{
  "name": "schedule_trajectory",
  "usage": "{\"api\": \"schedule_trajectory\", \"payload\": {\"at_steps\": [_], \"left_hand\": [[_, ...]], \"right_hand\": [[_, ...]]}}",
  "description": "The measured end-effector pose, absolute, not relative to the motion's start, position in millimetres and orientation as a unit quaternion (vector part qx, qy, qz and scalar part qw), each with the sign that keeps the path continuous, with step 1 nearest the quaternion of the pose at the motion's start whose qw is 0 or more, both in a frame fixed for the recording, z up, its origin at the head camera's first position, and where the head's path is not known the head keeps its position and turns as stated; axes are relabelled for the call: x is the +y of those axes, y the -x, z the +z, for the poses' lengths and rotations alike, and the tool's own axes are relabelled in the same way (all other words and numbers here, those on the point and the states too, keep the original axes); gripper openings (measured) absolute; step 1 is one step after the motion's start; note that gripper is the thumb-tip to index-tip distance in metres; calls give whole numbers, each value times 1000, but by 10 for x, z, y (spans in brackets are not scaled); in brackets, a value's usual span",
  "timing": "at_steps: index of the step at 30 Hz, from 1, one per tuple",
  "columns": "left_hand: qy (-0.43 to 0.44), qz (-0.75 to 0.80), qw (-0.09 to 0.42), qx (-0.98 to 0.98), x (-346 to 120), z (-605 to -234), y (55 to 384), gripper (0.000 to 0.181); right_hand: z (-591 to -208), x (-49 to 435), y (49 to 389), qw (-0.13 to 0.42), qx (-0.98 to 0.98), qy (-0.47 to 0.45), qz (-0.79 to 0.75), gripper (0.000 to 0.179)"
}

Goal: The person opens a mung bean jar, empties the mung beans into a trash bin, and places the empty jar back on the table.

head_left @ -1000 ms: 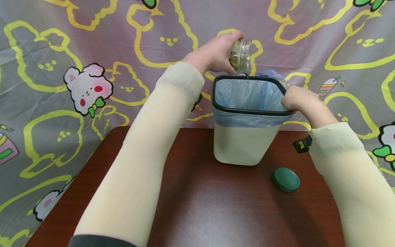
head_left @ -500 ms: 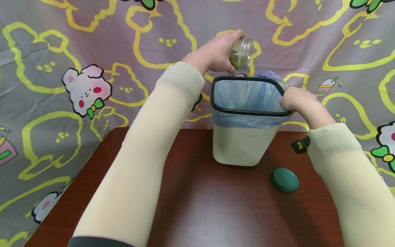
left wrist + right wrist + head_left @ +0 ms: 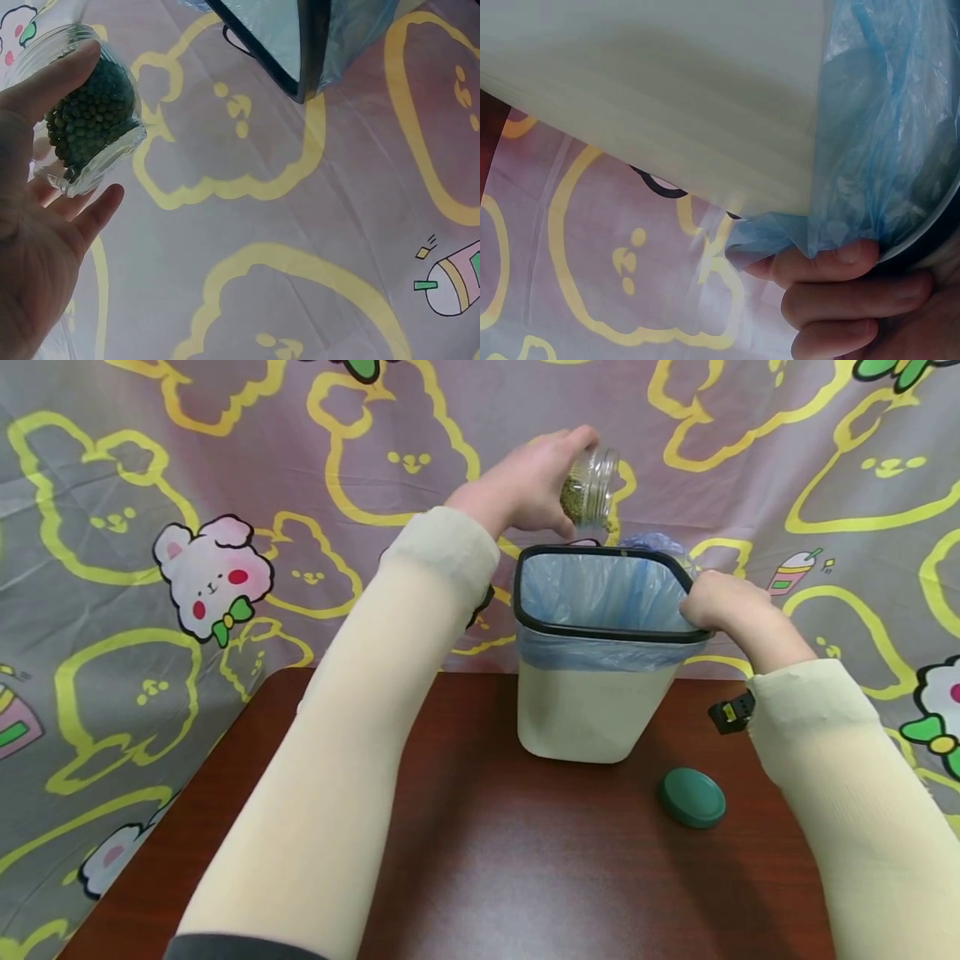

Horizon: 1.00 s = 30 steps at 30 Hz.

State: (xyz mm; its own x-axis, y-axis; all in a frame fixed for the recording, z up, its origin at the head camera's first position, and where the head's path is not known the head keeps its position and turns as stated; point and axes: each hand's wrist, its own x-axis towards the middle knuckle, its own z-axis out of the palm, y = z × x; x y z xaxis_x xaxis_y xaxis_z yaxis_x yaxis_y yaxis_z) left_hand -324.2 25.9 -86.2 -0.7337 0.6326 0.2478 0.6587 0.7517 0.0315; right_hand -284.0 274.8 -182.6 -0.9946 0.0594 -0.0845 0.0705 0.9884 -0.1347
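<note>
My left hand (image 3: 525, 489) grips a clear glass jar (image 3: 600, 485), tipped on its side with its mouth to the right, over the back rim of a trash can. Small green beans (image 3: 91, 109) lie in the jar, as the left wrist view shows. The cream trash can (image 3: 592, 710) has a black rim and a blue plastic liner (image 3: 600, 589); it leans to the right. My right hand (image 3: 723, 602) grips its right rim, with fingers curled over the liner in the right wrist view. On the table, a green jar lid (image 3: 693, 797) lies in front of the can.
The dark red-brown table (image 3: 525, 860) ends at a patterned cloth backdrop (image 3: 360, 452) behind the can. A bunched part of the liner sticks out past the can's back right corner. Both arms wear long cream sleeves.
The left hand has raised the jar slightly and tipped it a little further, and the beans have shifted toward its mouth. The right hand keeps its hold on the rim.
</note>
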Motion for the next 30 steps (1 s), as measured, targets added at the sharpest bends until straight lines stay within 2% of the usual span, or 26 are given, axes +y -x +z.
{"api": "schedule_trajectory", "payload": {"at_steps": [5,20,30], "left_hand": [[351,-46,92,-931,275,-908,3265,95],[353,-33,109,-929,261,-932,3256,94],[349,-13,116,-930,240,-945,3256,101]], "right_hand": [[-1829,2757,2842,41,996,-35,-69,27],[-1838,2748,2865,34,996,-37,-68,30],[-1831,2747,2853,38,996,-41,-67,26]]}}
